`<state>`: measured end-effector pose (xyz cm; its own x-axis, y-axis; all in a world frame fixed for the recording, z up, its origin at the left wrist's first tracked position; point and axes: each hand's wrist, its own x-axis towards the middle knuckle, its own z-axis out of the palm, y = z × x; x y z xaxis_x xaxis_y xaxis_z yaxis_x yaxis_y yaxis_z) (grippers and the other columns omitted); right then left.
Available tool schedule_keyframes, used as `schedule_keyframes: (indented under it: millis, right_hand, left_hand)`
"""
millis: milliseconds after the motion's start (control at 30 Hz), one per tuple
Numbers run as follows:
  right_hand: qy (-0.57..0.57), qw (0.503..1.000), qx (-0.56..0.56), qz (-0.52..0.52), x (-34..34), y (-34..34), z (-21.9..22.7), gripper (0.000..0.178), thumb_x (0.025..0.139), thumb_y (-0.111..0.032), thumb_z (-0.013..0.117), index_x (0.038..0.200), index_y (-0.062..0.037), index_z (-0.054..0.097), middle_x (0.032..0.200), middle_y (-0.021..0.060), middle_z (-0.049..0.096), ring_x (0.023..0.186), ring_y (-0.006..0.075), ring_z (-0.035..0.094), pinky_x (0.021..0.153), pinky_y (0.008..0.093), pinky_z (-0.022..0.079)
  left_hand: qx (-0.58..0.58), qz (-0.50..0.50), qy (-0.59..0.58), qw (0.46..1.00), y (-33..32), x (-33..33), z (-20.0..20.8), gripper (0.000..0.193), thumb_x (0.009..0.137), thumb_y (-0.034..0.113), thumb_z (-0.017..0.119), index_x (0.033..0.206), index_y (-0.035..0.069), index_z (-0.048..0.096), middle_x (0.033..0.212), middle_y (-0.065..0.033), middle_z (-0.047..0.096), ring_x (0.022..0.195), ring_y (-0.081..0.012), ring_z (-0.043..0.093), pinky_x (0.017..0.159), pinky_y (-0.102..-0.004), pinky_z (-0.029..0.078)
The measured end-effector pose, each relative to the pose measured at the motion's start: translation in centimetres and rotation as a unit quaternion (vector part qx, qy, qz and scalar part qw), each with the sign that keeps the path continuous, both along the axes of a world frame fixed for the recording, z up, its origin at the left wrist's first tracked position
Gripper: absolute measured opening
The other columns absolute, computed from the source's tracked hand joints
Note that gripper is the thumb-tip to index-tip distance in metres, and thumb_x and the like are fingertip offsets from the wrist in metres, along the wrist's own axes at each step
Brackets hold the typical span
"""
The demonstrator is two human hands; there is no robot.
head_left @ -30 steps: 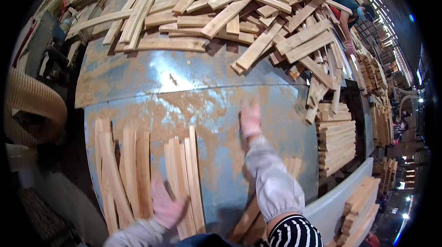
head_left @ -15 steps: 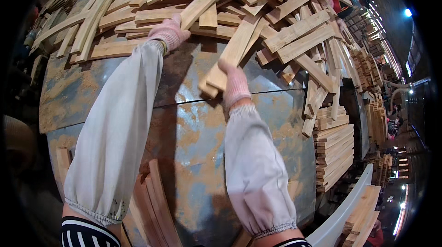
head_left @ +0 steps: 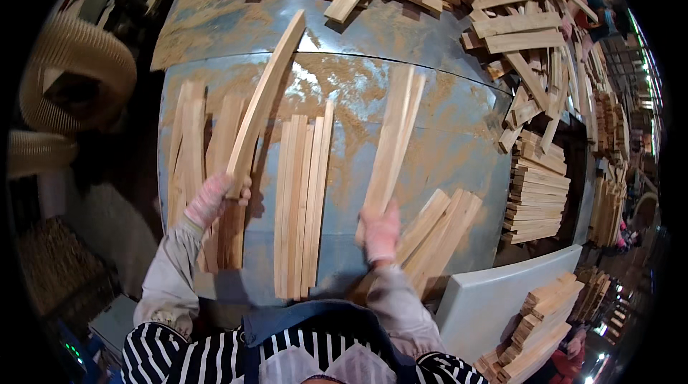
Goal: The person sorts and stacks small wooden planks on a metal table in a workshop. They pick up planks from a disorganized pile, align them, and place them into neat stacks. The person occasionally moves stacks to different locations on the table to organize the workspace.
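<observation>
My left hand [head_left: 211, 199], in a pinkish knit glove, is closed round the near end of a long wooden slat [head_left: 269, 90], tilted up and away over the table. In a matching glove, my right hand [head_left: 381, 232] grips the near end of a pair of wooden slats [head_left: 389, 137] lying side by side. Between the hands, a row of several narrow slats [head_left: 292, 205] lies lengthwise on the metal table [head_left: 344, 83]. Beneath and beside my left hand is another group of slats [head_left: 188, 140]. A third group [head_left: 448, 230] lies next to my right hand.
A jumbled heap of slats [head_left: 516, 26] covers the table's far side and far right corner. Stacked slats [head_left: 537, 190] stand off the right edge, near a pale panel [head_left: 494, 284]. A ribbed hose [head_left: 86, 76] is at the left. Sawdust coats the tabletop.
Both hands have come back from the heap toward my body, carrying slats. The left now holds one slat clear of the heap; the right still grips its two. My view has shifted nearer.
</observation>
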<state>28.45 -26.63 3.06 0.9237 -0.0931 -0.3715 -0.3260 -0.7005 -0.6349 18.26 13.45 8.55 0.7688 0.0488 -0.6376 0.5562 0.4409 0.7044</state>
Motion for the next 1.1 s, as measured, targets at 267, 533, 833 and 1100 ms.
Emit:
schedule_keyframes:
  millis: [267, 533, 833, 1100]
  right_hand:
    - [0.119, 0.952, -0.053, 0.278, -10.7, 0.6, 3.0, 0.044, 0.100, -0.035, 0.058, 0.133, -0.0072, 0.067, 0.121, 0.0256, 0.069, 0.114, 0.0465, 0.063, 0.100, 0.0538, 0.050]
    - [-0.159, 0.968, 0.095, 0.171, 25.0, 13.8, -0.7, 0.057, 0.104, -0.039, 0.054, 0.142, 0.0036, 0.058, 0.138, 0.0288, 0.063, 0.130, 0.0464, 0.056, 0.114, 0.0455, 0.042]
    - [-0.080, 0.948, 0.299, -0.078, 49.9, 28.6, -5.0, 0.079, 0.093, -0.055, 0.070, 0.136, 0.0116, 0.063, 0.128, 0.0211, 0.070, 0.117, 0.0308, 0.065, 0.104, 0.0409, 0.047]
    - [-0.074, 0.936, 0.338, 0.060, 49.6, 28.9, -4.3, 0.055, 0.093, -0.029, 0.074, 0.134, 0.0057, 0.064, 0.115, 0.0157, 0.074, 0.104, 0.0258, 0.069, 0.096, 0.0376, 0.052]
  left_hand:
    - [0.157, -0.079, -0.006, 0.984, -8.2, -15.4, -4.4, 0.087, 0.096, 0.029, 0.075, 0.166, 0.006, 0.030, 0.119, -0.0059, 0.062, 0.105, -0.0136, 0.061, 0.092, -0.0306, 0.053]
    - [0.294, -0.455, 0.174, 0.823, -9.4, -9.8, 0.6, 0.047, 0.097, 0.046, 0.067, 0.132, 0.015, 0.070, 0.123, -0.0167, 0.072, 0.122, -0.0365, 0.064, 0.104, -0.0440, 0.051]
    - [0.734, -0.117, -0.006, 0.669, 14.8, 35.1, 0.9, 0.124, 0.082, 0.057, 0.080, 0.167, -0.001, 0.010, 0.169, -0.0257, 0.024, 0.156, -0.0437, 0.022, 0.129, -0.0497, 0.022]
    - [0.743, -0.053, 0.113, 0.658, 22.4, 51.5, -5.5, 0.095, 0.081, 0.039, 0.080, 0.160, 0.019, 0.031, 0.142, -0.0275, 0.051, 0.128, -0.0475, 0.059, 0.106, -0.0528, 0.052]
